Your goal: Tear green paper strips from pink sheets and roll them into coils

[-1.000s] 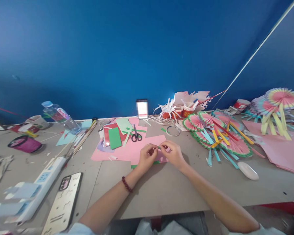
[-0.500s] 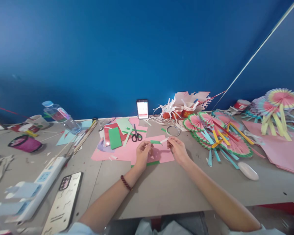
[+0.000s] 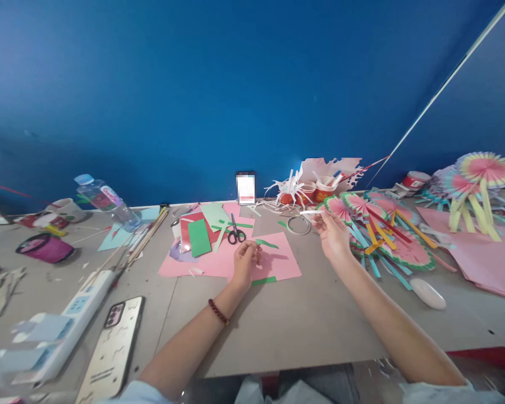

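Left hand [image 3: 244, 262] pinches a green paper strip [image 3: 267, 243]; right hand [image 3: 335, 233], a white strip [image 3: 310, 212]. Squeezing too hard could crease either.

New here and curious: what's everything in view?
Narrow paper strip: one, green, centre
Slim strip: one, white, centre right
Loop-handled scissors: one, black, centre
Flat paper sheets: several, pink, centre, right
Flat paper rectangle: one, green, centre
Pleated paper fans: several, multicoloured, right
Round wire coil: one, silver, centre right
Paper cups: several, red, back
Paper scraps: many, mixed, scattered
Upright screen: one, white, back
Capped plastic bottle: one, clear, left
Long power strip: one, white, left
Rectangular phone: one, pale, front left
Left hand: one, bare, centre
Right hand: one, bare, centre right
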The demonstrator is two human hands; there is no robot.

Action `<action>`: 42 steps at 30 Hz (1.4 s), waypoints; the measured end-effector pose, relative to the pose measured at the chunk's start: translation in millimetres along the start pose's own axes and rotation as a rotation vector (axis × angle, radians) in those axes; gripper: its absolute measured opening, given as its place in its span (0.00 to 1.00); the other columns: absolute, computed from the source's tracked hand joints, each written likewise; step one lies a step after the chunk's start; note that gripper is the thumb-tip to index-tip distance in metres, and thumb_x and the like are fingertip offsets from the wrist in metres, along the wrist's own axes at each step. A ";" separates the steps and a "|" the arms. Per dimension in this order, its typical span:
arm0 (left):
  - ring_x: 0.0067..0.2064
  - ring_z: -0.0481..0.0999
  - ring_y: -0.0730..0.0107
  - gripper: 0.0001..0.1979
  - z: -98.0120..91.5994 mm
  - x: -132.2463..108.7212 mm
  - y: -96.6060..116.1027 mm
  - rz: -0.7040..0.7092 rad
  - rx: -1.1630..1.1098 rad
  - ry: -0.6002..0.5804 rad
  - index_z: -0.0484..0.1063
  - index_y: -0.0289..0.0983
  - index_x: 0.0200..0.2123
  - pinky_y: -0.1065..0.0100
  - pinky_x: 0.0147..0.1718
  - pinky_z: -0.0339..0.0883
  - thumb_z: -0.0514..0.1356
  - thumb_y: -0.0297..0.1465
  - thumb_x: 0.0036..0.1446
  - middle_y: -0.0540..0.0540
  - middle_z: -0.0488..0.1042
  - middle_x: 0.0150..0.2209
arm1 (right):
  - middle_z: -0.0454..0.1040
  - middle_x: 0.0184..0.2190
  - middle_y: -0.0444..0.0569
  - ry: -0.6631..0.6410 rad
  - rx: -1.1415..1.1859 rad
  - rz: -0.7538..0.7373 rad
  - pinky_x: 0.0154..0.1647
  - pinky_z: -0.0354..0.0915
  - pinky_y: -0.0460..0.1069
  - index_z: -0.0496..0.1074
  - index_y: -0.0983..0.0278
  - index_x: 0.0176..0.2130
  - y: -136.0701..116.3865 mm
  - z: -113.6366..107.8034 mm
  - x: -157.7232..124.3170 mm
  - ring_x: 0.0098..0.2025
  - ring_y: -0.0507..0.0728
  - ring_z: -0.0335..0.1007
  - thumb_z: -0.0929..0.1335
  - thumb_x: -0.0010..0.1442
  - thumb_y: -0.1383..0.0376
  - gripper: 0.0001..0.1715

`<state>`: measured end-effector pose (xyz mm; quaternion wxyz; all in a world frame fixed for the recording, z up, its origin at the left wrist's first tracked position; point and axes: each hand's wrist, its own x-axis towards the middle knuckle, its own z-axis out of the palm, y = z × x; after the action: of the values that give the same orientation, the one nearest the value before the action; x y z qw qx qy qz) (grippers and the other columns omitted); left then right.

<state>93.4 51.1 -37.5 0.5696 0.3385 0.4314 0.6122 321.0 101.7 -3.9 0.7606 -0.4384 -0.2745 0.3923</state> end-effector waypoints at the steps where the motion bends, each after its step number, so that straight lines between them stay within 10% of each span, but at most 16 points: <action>1: 0.18 0.62 0.81 0.17 0.0 -0.4 -0.3 0.011 0.006 -0.012 0.68 0.37 0.25 0.75 0.18 0.57 0.69 0.42 0.44 0.53 0.72 0.22 | 0.79 0.26 0.43 -0.021 -0.092 -0.114 0.31 0.74 0.50 0.72 0.61 0.31 -3.6 3.7 5.8 0.29 0.55 0.78 0.80 0.44 0.51 0.23; 6: 0.18 0.61 0.80 0.15 -0.9 -0.8 -4.0 0.029 0.025 -0.046 0.69 0.38 0.25 0.73 0.18 0.58 0.68 0.41 0.46 0.54 0.70 0.21 | 0.81 0.32 0.51 -0.119 -0.772 -0.882 0.47 0.71 0.56 0.77 0.60 0.32 -15.1 32.4 49.1 0.38 0.59 0.76 0.70 0.62 0.58 0.10; 9: 0.17 0.61 0.79 0.15 -0.6 -2.1 -3.7 0.042 0.042 -0.067 0.68 0.38 0.24 0.73 0.19 0.58 0.68 0.41 0.47 0.54 0.69 0.20 | 0.82 0.36 0.52 -0.179 -1.039 -1.096 0.50 0.67 0.56 0.79 0.60 0.34 -12.5 51.6 79.1 0.42 0.60 0.74 0.65 0.67 0.64 0.13; 23: 0.18 0.63 0.79 0.21 1.9 -5.8 -0.6 0.107 0.114 -0.174 0.69 0.37 0.25 0.71 0.21 0.61 0.69 0.48 0.50 0.53 0.71 0.21 | 0.83 0.41 0.55 -0.568 -1.592 -0.891 0.52 0.61 0.55 0.82 0.64 0.40 15.6 52.7 112.8 0.47 0.63 0.67 0.63 0.63 0.76 0.19; 30: 0.19 0.64 0.77 0.19 2.4 -9.0 -1.8 0.121 0.160 -0.195 0.71 0.38 0.25 0.71 0.21 0.63 0.70 0.47 0.50 0.54 0.67 0.18 | 0.80 0.49 0.59 -0.414 -1.380 -0.880 0.53 0.65 0.58 0.80 0.66 0.50 9.8 50.4 100.1 0.50 0.66 0.69 0.60 0.61 0.74 0.25; 34: 0.18 0.63 0.77 0.20 4.1 -10.7 -2.1 0.101 0.167 -0.214 0.71 0.38 0.25 0.71 0.21 0.63 0.70 0.47 0.50 0.56 0.65 0.18 | 0.82 0.40 0.56 -0.457 -0.966 -0.523 0.46 0.70 0.56 0.80 0.63 0.43 10.0 42.7 64.5 0.42 0.63 0.74 0.63 0.63 0.63 0.18; 38: 0.19 0.62 0.77 0.19 5.1 -11.9 -3.3 0.118 0.205 -0.243 0.72 0.38 0.27 0.71 0.21 0.61 0.70 0.47 0.50 0.54 0.67 0.20 | 0.82 0.35 0.54 -1.045 -0.752 0.235 0.37 0.69 0.52 0.80 0.65 0.38 13.0 27.7 16.9 0.36 0.59 0.77 0.66 0.63 0.45 0.27; 42: 0.26 0.68 0.73 0.14 4.1 -14.6 -4.1 0.298 0.322 -0.245 0.74 0.37 0.27 0.71 0.26 0.64 0.68 0.42 0.53 0.50 0.73 0.24 | 0.83 0.34 0.54 -1.274 -0.690 0.526 0.39 0.69 0.51 0.80 0.66 0.33 17.0 12.1 -13.6 0.34 0.57 0.76 0.66 0.59 0.35 0.38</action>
<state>100.6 37.1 -38.5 0.4598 0.5564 0.3965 0.5673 298.4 101.1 -14.3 0.1576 -0.3911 -0.6529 0.6292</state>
